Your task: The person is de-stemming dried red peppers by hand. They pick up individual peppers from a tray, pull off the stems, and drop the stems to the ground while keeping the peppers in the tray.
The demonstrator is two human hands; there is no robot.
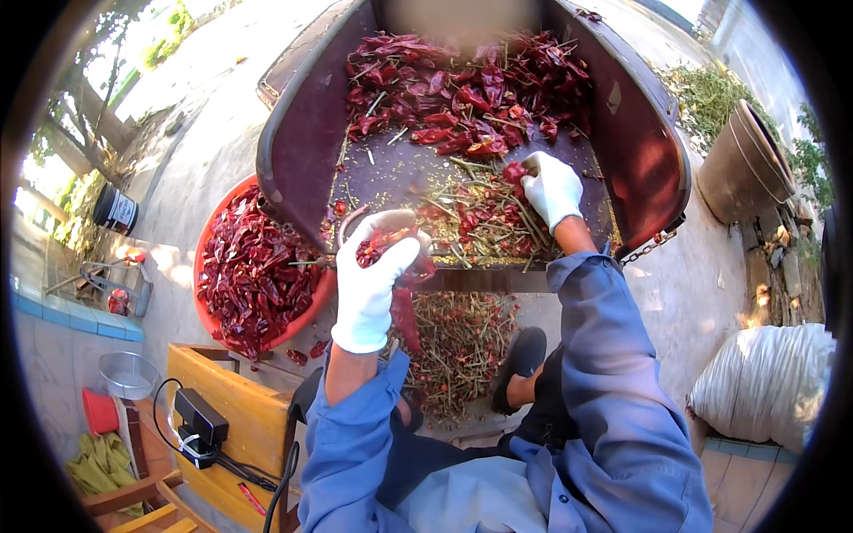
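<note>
Dried red chili peppers (405, 313) fill my left hand (370, 286), which wears a white glove and is curled around them over the front edge of a metal cart bed (386, 176). Some of the pods hang below the palm. My right hand (555, 190), gloved the same way, pinches a small red chili piece (514, 172) above a heap of stems, seeds and chili scraps (480, 220). Farther back in the bed lies a large pile of whole dried chilies (466, 93). A curved handle-like part (350, 223) shows beside my left glove.
To the left, an orange-red basin (201, 266) is heaped with chilies. More stems (460, 353) lie on the ground between my feet. A wooden chair (246, 406) bears a black device with cables. A clay-coloured pot (740, 166) and a white sack (766, 383) stand on the right.
</note>
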